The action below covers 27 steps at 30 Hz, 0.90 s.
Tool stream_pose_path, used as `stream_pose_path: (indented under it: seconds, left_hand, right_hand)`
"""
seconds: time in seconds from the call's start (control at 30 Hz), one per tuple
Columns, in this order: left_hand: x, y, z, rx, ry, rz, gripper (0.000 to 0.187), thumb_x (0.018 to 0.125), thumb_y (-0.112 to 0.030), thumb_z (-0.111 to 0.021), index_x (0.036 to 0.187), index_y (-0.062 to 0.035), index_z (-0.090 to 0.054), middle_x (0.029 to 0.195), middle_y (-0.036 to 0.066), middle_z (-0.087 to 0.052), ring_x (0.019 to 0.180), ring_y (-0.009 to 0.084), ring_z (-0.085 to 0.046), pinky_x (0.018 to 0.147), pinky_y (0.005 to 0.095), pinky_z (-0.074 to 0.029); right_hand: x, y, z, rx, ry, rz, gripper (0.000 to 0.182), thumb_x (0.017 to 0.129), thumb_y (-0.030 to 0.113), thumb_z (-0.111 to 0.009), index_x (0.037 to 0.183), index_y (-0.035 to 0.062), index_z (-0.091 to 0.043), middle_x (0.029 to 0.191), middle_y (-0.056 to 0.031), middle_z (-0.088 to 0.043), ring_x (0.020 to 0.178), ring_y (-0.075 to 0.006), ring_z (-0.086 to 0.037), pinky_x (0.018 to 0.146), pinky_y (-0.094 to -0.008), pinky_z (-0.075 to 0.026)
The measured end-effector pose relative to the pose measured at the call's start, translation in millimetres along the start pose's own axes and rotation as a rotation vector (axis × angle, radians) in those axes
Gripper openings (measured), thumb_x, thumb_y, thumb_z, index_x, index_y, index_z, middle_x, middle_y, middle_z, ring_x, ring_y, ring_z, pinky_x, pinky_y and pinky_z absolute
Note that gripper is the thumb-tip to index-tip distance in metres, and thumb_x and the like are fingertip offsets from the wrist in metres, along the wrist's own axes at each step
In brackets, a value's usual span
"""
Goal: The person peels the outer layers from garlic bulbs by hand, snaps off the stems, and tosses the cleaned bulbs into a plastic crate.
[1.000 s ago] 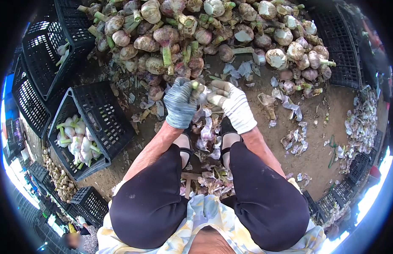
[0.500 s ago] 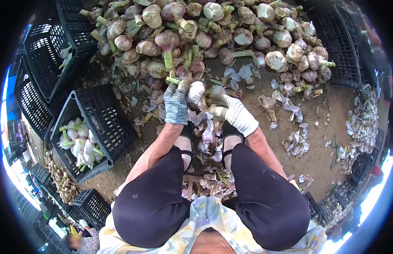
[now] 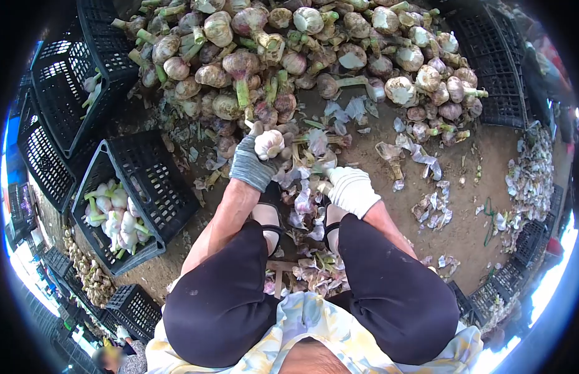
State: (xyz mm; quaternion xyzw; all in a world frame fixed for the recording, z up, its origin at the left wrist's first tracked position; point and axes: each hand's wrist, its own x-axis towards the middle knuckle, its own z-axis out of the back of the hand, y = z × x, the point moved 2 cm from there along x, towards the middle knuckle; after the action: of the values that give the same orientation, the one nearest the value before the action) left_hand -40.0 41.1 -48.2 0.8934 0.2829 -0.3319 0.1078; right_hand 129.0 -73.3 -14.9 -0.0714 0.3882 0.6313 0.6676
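Observation:
My left hand (image 3: pixel 254 163), in a grey knit glove, is closed around a white garlic bulb (image 3: pixel 269 144) with its cut stem pointing up and left. My right hand (image 3: pixel 352 191), in a white glove with dirty fingertips, is just to the right and lower, apart from the bulb. Its fingers are curled together, and what they hold, if anything, cannot be made out. Loose garlic skins (image 3: pixel 304 198) lie below and between the hands. Beyond them rises a heap of unpeeled garlic (image 3: pixel 230 78) with purplish, soiled skins and cut green stems.
At the left a black crate (image 3: pixel 155 177) holds several cleaned garlic bulbs (image 3: pixel 119 212). More black crates (image 3: pixel 65 93) stand behind it, and another crate (image 3: pixel 492 68) is at the far right. Skins litter the dirt floor (image 3: pixel 389 187). A person (image 3: pixel 124 356) is at the lower left.
My left hand has turned and moved slightly down, carrying the bulb leftward. My right hand has drawn away from the bulb and downward, and its fingers have curled in.

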Motion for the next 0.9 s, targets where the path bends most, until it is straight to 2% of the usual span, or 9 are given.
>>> stream_pose_path:
  seconds: [0.07,0.13,0.17,0.23,0.3,0.57,0.67,0.87,0.9]
  left_hand:
    - [-4,2,3,0.13,-0.091,-0.11,0.039,0.089,-0.035,-0.048,0.098,0.0023,-0.054,0.089,0.017,-0.062,0.074,0.029,-0.062,0.058,0.0398,-0.053]
    - [-7,3,4,0.269,-0.184,-0.218,0.038,0.089,-0.034,-0.048,0.097,0.0024,-0.055,0.089,0.017,-0.062,0.073,0.0285,-0.062,0.057,0.0387,-0.054]
    - [-7,5,1,0.371,-0.082,-0.274,0.036,0.087,-0.035,-0.052,0.092,0.0001,-0.055,0.088,0.015,-0.061,0.073,0.0246,-0.061,0.06,0.0362,-0.054]
    - [-4,12,-8,0.474,0.025,-0.325,0.034,0.085,-0.036,-0.055,0.086,-0.0023,-0.056,0.086,0.012,-0.061,0.073,0.0208,-0.06,0.063,0.0336,-0.054]
    - [-7,14,-25,0.7,0.13,-0.645,0.032,0.089,-0.032,-0.05,0.083,-0.0019,-0.058,0.075,0.006,-0.058,0.063,0.0143,-0.058,0.054,0.0254,-0.049]
    - [-14,31,-44,0.902,-0.121,-0.842,0.019,0.089,-0.021,-0.053,0.091,-0.0031,-0.059,0.075,-0.001,-0.056,0.065,0.0067,-0.05,0.059,0.0213,-0.042]
    - [-10,35,-45,0.815,-0.197,-0.933,0.019,0.089,-0.02,-0.054,0.097,-0.0036,-0.057,0.07,-0.003,-0.055,0.062,0.0059,-0.047,0.056,0.0211,-0.04]
    - [5,25,-22,0.543,-0.426,-0.591,0.023,0.087,-0.031,-0.055,0.086,-0.008,-0.054,0.063,0.002,-0.053,0.049,0.0121,-0.051,0.041,0.0229,-0.039]
    - [7,23,-22,0.522,-0.469,-0.572,0.029,0.087,-0.036,-0.054,0.082,-0.0074,-0.054,0.061,0.005,-0.054,0.045,0.0149,-0.051,0.038,0.0266,-0.04]
  right_hand:
    - [-1,-4,0,0.022,-0.077,0.025,0.032,0.084,0.029,-0.056,0.097,0.0009,-0.06,0.075,-0.0161,-0.062,0.07,-0.0297,-0.062,0.063,-0.0376,-0.048]
    - [5,-15,7,1.041,-0.251,-0.044,0.034,0.081,0.028,-0.061,0.101,-0.0002,-0.058,0.074,-0.0093,-0.062,0.066,-0.0194,-0.062,0.058,-0.0318,-0.049]
    - [2,-3,27,1.401,-0.183,-0.093,0.033,0.08,0.026,-0.063,0.102,0.0007,-0.059,0.076,-0.0043,-0.061,0.067,-0.0123,-0.06,0.056,-0.0259,-0.05]
    - [14,10,32,1.514,-0.113,-0.086,0.032,0.081,0.026,-0.062,0.101,0.0017,-0.059,0.077,-0.0048,-0.061,0.066,-0.0131,-0.06,0.056,-0.026,-0.051]
    - [26,23,28,1.741,0.019,-0.073,0.033,0.081,0.029,-0.063,0.1,0.0023,-0.06,0.078,-0.0055,-0.061,0.065,-0.0139,-0.061,0.057,-0.0272,-0.053]
    - [37,37,19,1.689,-0.02,-0.151,0.037,0.074,0.031,-0.072,0.087,0.0006,-0.056,0.073,-0.0045,-0.059,0.056,-0.0111,-0.057,0.049,-0.0257,-0.051]
    - [36,45,24,1.57,-0.057,-0.206,0.038,0.077,0.029,-0.068,0.098,0.0018,-0.053,0.084,-0.0058,-0.06,0.065,-0.0139,-0.059,0.052,-0.0271,-0.051]
    - [48,33,1,1.691,-0.1,-0.076,0.031,0.082,0.019,-0.061,0.103,-0.0017,-0.051,0.091,-0.0099,-0.06,0.072,-0.0179,-0.061,0.055,-0.0296,-0.052]
    - [46,33,1,1.892,-0.084,-0.032,0.031,0.081,0.015,-0.062,0.103,-0.003,-0.05,0.09,-0.0106,-0.06,0.071,-0.0169,-0.061,0.055,-0.028,-0.052]
